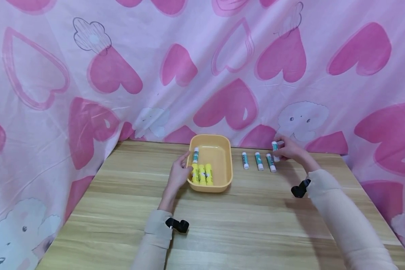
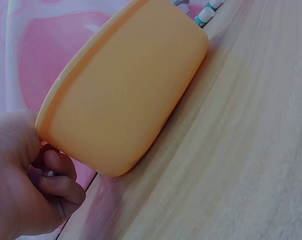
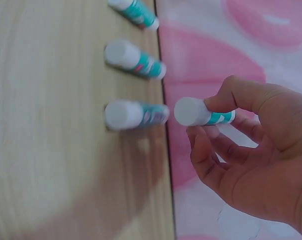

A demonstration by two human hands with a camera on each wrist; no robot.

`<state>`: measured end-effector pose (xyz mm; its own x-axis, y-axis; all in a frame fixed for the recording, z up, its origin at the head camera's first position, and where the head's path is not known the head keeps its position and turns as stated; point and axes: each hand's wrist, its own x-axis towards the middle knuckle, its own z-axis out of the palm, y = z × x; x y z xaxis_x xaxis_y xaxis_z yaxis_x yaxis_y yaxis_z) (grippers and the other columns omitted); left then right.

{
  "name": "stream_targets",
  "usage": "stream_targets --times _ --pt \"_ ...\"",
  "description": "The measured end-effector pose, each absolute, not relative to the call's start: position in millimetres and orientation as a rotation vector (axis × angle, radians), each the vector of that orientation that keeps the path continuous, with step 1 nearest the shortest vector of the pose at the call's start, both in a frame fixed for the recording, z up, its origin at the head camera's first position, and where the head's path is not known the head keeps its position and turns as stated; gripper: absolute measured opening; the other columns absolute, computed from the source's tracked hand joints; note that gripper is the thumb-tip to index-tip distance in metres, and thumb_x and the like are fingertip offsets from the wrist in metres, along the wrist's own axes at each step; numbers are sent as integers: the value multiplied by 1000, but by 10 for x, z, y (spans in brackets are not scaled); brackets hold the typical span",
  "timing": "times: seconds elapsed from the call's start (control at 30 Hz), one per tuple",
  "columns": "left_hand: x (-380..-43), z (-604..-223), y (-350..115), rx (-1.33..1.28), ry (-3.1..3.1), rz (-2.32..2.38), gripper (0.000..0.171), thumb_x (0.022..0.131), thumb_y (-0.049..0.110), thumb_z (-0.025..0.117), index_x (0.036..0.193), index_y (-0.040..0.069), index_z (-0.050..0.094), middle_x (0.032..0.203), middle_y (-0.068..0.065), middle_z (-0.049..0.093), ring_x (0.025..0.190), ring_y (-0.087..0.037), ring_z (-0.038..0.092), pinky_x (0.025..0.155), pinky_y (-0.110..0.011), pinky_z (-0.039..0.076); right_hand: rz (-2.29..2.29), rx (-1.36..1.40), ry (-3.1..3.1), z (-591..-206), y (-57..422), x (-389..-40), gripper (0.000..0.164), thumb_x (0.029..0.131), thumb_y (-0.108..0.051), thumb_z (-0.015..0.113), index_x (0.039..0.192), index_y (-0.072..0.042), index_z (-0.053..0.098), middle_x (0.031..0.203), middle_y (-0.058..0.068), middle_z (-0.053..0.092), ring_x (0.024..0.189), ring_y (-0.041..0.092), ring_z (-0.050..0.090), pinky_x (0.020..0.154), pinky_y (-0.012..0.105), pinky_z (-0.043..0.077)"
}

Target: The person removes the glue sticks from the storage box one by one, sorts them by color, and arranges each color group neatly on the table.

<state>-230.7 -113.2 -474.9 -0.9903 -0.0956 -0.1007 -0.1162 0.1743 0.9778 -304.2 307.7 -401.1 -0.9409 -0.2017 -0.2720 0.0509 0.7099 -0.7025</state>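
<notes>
In the head view my left hand [image 1: 179, 173] grips the left rim of a yellow-orange plastic tray [image 1: 227, 180], thumb over the edge; the left wrist view shows its fingers curled below the rim. Inside the tray lie several glue sticks: yellow ones [image 1: 202, 174] side by side at the near left and a teal-and-white one [image 1: 195, 155] behind them. My right hand [image 1: 290, 149] pinches a teal glue stick with white ends [image 3: 193, 111] between thumb and fingers, raised off the table. Just left of it stand three similar glue sticks [image 1: 258, 161] in a row.
A wood-grain table [image 1: 236, 225] spreads under everything. Behind it hangs a pink curtain with hearts [image 1: 226, 105], close along the table's back edge. The standing glue sticks are between the tray and my right hand.
</notes>
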Motion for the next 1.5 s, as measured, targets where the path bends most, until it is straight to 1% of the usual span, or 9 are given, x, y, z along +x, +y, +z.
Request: stream_targets --times 0.23,0.43,0.6,0.8,1.07,1.17,1.3,1.4,1.5 --pt "-2316 -4757 -1135 -184 2400 2008 70 86 -4 58 149 23 45 69 -2 52 53 -8 43 47 -18 41 -1049 -105 2582 -4149 3266 -3029 67 94 -13 62 148 4 26 133 32 38 100 32 54 82 40 57" --pt "-2311 -4733 -1128 -187 2402 1999 70 86 -4 58 149 23 46 70 -3 54 53 -8 44 48 -18 42 -1040 -119 2534 -4289 3379 -3035 65 95 -11 59 149 5 27 148 36 30 96 29 56 77 38 55" --pt "-2305 -4711 -1120 -190 2407 1995 70 86 -4 59 149 23 46 76 -9 60 53 -9 46 48 -18 44 -1009 -84 2525 -4367 3420 -3037 64 95 -13 59 149 2 28 136 35 38 90 27 57 75 38 56" --pt "-2305 -4694 -1119 -189 2406 1988 70 86 -3 59 150 23 45 84 -14 66 55 -9 47 49 -19 44 -975 -78 2528 -4364 3413 -3013 66 94 -13 60 150 1 29 120 29 46 81 25 56 71 35 53" --pt "-2308 -4699 -1128 -196 2412 1976 70 87 -3 59 150 23 45 92 -19 69 57 -11 50 52 -20 45 -927 -50 2511 -4368 3396 -3005 67 95 -14 58 153 0 27 122 28 45 81 25 56 71 35 51" --pt "-2313 -4712 -1130 -193 2411 1980 70 87 -3 59 150 22 44 94 -19 70 57 -11 51 51 -19 46 -918 -45 2513 -4374 3395 -3005 69 93 -14 58 153 1 26 119 27 47 79 24 56 70 35 51" --pt "-2316 -4734 -1135 -199 2411 1983 70 87 -3 59 150 22 44 96 -17 71 57 -11 52 50 -18 45 -901 -44 2521 -4389 3397 -3008 71 92 -13 59 153 1 26 123 29 46 77 23 55 68 34 50" --pt "-2316 -4748 -1139 -205 2412 1979 70 86 -2 59 150 23 44 93 -17 70 56 -10 50 49 -18 44 -892 -69 2541 -4398 3393 -3008 69 93 -14 57 152 3 27 132 33 43 88 27 56 74 35 50" --pt "-2315 -4757 -1145 -211 2410 1982 70 86 -2 60 150 23 45 88 -16 68 55 -10 48 48 -18 43 -916 -89 2569 -4387 3385 -3000 66 94 -15 56 151 4 28 138 35 41 105 34 51 87 43 50"
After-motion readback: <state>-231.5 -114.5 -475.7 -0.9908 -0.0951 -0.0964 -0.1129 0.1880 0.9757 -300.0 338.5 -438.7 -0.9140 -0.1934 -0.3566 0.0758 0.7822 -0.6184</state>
